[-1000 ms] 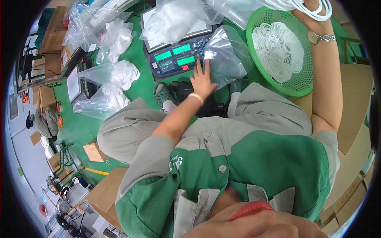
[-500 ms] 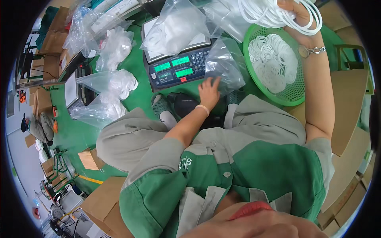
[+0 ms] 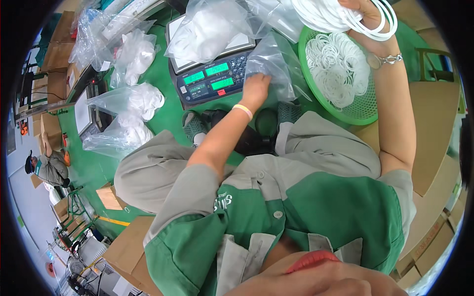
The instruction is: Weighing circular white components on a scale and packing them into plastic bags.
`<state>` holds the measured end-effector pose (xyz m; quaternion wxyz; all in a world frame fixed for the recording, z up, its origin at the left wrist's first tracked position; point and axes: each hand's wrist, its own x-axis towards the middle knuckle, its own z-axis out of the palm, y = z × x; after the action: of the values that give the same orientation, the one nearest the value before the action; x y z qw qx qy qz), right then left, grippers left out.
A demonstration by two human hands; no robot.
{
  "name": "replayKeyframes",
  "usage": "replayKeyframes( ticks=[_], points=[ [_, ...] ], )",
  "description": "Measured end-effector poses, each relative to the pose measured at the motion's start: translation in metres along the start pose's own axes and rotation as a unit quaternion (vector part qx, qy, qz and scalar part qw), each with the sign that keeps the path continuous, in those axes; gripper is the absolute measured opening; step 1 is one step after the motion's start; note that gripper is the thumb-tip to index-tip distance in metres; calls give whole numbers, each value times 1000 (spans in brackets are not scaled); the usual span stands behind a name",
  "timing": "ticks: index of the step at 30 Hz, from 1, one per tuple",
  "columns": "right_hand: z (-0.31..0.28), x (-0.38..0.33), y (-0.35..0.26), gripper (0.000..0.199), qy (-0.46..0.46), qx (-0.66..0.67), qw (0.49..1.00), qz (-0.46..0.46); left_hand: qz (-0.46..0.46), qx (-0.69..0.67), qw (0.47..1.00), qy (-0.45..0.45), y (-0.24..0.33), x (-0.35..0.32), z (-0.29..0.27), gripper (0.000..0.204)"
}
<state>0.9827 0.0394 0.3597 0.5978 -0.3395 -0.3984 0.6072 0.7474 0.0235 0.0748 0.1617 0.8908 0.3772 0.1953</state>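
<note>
My left hand (image 3: 256, 92) is at the front right of a digital scale (image 3: 210, 79), its fingers curled in on a clear plastic bag (image 3: 271, 69). That bag looks flat and holds nothing I can see. Raised at the upper right, my right hand (image 3: 377, 42) is closed around a bunch of thin white rings (image 3: 321, 15). Below it is a green mesh basket (image 3: 308, 74) with many more white rings (image 3: 338, 69) in it. On the scale's pan rests a filled clear bag (image 3: 210, 32) of white pieces.
Several filled bags (image 3: 145, 101) lie on the green floor at the left, beside a second scale (image 3: 91, 116). Cardboard boxes (image 3: 133, 251) stand at the lower left and along the right. Far left, another person (image 3: 49, 165) crouches by boxes.
My left hand has moved a little forward, and its spread fingers have curled onto the clear bag. My right hand still holds the rings. The far person has lifted an arm toward a box.
</note>
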Motion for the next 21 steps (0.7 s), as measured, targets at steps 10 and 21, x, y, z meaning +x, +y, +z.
replayKeyframes(
  ticks=[10,21],
  points=[
    [-55,-4,0,41,52,9,999,11,-112,-152,982,-21,34,91,-117,35],
    [-12,-17,60,34,-53,37,986,153,-160,-638,753,-26,68,128,-165,20]
  ],
)
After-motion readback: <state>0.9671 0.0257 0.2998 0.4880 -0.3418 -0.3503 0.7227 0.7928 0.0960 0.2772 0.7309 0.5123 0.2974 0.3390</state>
